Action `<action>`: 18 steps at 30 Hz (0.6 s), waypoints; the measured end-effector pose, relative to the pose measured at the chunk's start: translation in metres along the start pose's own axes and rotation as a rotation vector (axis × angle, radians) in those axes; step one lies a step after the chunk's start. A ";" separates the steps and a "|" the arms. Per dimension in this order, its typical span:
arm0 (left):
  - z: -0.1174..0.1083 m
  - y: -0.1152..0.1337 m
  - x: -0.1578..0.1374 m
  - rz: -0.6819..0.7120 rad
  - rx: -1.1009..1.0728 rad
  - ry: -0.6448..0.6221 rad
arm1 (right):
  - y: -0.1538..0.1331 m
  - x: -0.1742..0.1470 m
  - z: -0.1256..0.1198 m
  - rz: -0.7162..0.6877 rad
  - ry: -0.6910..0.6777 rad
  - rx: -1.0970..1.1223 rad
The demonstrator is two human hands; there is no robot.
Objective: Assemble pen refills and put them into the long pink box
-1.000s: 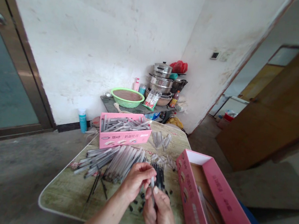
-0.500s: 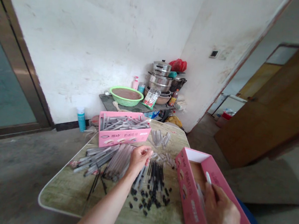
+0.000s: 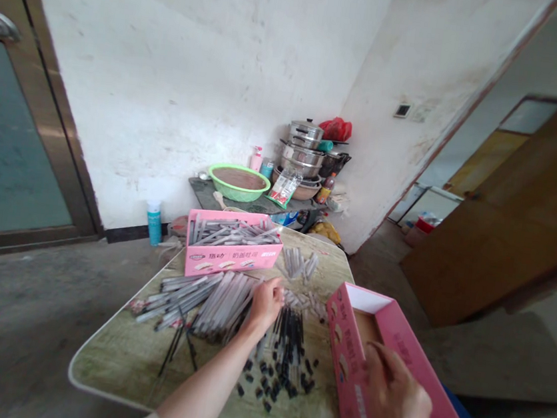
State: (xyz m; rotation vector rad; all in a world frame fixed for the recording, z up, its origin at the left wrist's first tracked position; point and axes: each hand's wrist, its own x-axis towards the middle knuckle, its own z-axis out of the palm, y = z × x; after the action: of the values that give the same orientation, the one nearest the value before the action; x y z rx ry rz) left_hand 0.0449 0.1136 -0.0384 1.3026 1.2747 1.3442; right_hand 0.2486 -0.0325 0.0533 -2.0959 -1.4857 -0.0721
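My left hand [image 3: 265,307] is closed in a pinch over the middle of the table, beside small clear plastic pieces [image 3: 295,299]. What it may hold is too small to make out. Under its wrist and to the left lie many clear pen barrels [image 3: 225,303]. Thin black-ended refills [image 3: 289,334] and small black plugs [image 3: 276,380] are spread right of my forearm. Over the open pink box [image 3: 350,378] on the right, my right hand [image 3: 400,401] has its fingers partly extended and apart, with no pen showing in them. The hand hides part of the box's inside.
A second pink box [image 3: 232,264], heaped with pens [image 3: 230,232], stands at the table's [image 3: 114,365] far side. Clear caps [image 3: 297,263] lie right of it. Behind is a low shelf with a green basin [image 3: 237,193] and stacked pots [image 3: 304,148].
The white pen seen in my right hand earlier no longer shows, and that hand has shifted slightly left and down. My left hand stays pinched at nearly the same place. The view has tilted slightly.
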 end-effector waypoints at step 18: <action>-0.046 0.003 -0.065 0.163 -0.174 0.146 | -0.106 -0.049 0.134 -0.139 -0.408 -0.178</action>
State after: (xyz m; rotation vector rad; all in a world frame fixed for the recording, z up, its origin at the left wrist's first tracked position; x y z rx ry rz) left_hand 0.0056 0.0442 -0.0411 1.2255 1.1376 1.6530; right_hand 0.0997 0.0124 -0.0327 -2.2381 -1.9261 0.1885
